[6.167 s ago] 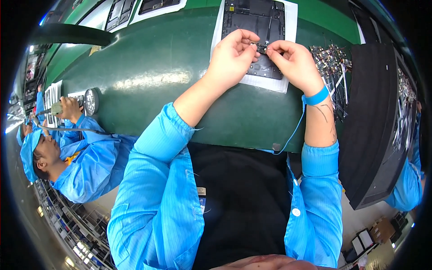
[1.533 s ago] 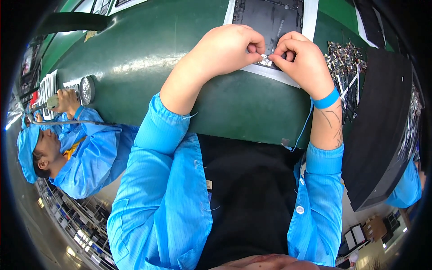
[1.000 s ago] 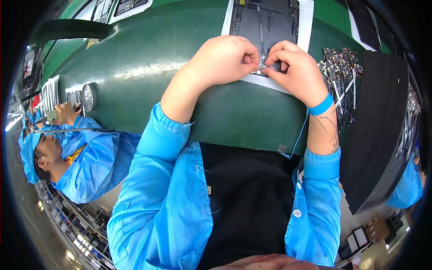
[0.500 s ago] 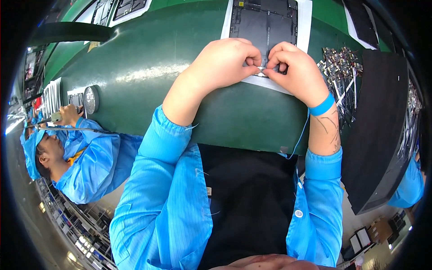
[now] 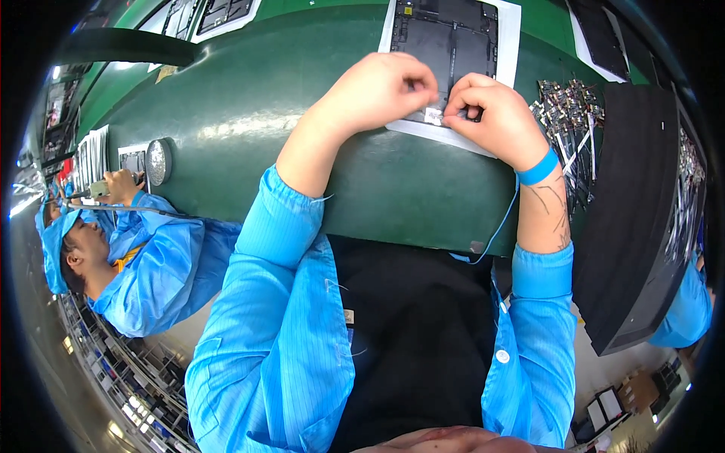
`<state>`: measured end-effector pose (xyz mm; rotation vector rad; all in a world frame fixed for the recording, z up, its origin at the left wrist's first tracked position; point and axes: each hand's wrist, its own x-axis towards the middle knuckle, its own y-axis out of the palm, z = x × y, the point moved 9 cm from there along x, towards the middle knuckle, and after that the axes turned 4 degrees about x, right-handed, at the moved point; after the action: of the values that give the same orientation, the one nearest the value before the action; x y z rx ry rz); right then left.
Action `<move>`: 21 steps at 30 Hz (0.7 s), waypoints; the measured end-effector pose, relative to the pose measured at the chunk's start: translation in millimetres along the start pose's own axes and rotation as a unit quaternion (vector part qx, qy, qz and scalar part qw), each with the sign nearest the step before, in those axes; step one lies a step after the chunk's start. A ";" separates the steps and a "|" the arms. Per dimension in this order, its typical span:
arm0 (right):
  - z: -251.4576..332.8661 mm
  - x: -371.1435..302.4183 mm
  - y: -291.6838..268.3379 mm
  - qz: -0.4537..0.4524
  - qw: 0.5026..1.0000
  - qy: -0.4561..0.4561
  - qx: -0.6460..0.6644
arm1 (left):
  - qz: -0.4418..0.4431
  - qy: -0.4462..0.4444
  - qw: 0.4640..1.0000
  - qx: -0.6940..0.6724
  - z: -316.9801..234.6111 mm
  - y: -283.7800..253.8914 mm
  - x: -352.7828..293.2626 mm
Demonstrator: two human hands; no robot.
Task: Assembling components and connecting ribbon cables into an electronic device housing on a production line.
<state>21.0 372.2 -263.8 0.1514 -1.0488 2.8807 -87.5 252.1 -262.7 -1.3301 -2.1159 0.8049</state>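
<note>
Head view: one left hand (image 5: 376, 92), one right hand (image 5: 500, 119), fingers (image 5: 470, 97) curled, grip unclear, over one black panel (image 5: 424, 51)

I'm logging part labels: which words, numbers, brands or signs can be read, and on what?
None can be read.
White patch near the black panel's near edge: any print too small.
Yellow square on the panel: too small.
Tag on the wearer's chest: too small.

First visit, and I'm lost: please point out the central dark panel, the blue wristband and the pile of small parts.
Central dark panel (image 5: 432, 39), head view: upper flat surface.
Blue wristband (image 5: 538, 167), head view: middle of band.
Pile of small parts (image 5: 566, 110), head view: upper, tangled end.
</note>
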 end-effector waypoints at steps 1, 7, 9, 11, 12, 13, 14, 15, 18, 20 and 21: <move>-1.9 0.0 -0.2 -0.001 1.000 0.001 0.001 | 0.001 0.000 1.000 0.000 0.5 -0.5 0.8; 0.0 1.8 -5.7 0.023 0.999 -0.003 0.027 | -0.232 -0.139 0.958 0.094 34.9 -54.6 -9.2; -13.0 1.3 -10.3 0.022 0.986 0.030 0.164 | -0.154 -0.246 0.949 0.122 51.1 -49.0 -14.2; -27.3 -4.1 -16.8 -0.014 0.972 0.031 0.232 | -0.117 -0.261 0.951 0.118 47.1 -46.8 -11.3; -33.9 -7.3 -19.4 -0.046 0.951 0.033 0.305 | -0.076 -0.283 0.949 0.116 47.3 -42.9 -11.9; -42.1 -9.0 -20.5 -0.069 0.952 0.047 0.293 | -0.079 -0.280 0.950 0.117 48.3 -40.5 -11.8; -41.9 -5.1 -18.6 -0.068 0.953 0.040 0.291 | -0.088 -0.245 0.956 0.134 48.5 -38.8 -11.4; -44.1 -2.4 -17.2 -0.068 0.967 0.058 0.239 | -0.097 -0.209 0.961 0.152 47.5 -38.1 -10.0; -47.4 -2.9 -12.6 -0.073 0.978 0.078 0.180 | -0.109 -0.210 0.962 0.136 47.2 -35.5 -10.2; -45.6 -4.4 -13.8 -0.060 0.978 0.093 0.177 | -0.119 -0.224 0.961 0.113 42.2 -37.3 -9.6; -51.9 -5.2 -13.4 -0.063 0.973 0.108 0.194 | -0.136 -0.209 0.965 0.074 38.6 -39.6 -8.4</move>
<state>24.0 415.7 -295.4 -0.0718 -0.4180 2.8669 -135.0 222.7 -262.1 -0.8158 -2.4300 1.1763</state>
